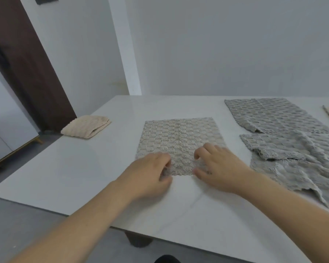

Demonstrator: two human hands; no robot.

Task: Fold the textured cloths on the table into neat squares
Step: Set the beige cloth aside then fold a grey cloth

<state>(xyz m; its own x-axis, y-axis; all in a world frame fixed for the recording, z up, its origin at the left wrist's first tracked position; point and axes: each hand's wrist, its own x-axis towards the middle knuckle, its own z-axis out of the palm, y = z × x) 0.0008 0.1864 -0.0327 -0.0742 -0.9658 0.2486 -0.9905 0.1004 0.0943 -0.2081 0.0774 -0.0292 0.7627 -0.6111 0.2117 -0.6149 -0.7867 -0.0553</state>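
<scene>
Beige-grey textured cloth [179, 143] lies flat mid-surface [95, 168], ready to fold. Left hand [150, 175] and right hand [219, 168] each pinch its near edge, likely to lift it over. Folded cream cloth [86, 126] parked far left; grey cloths [292, 149] wait right.

1 folded cream cloth [86, 126] left of the hands, 1 flat beige cloth [179, 137] under them, 2 grey cloths [273, 115] [296, 158] to their right.

Flat cloth [179, 141] mid-bench [95, 168]; folded cloth [86, 126] far left; spread cloth [272, 114] behind crumpled cloths [300, 160], right.
</scene>
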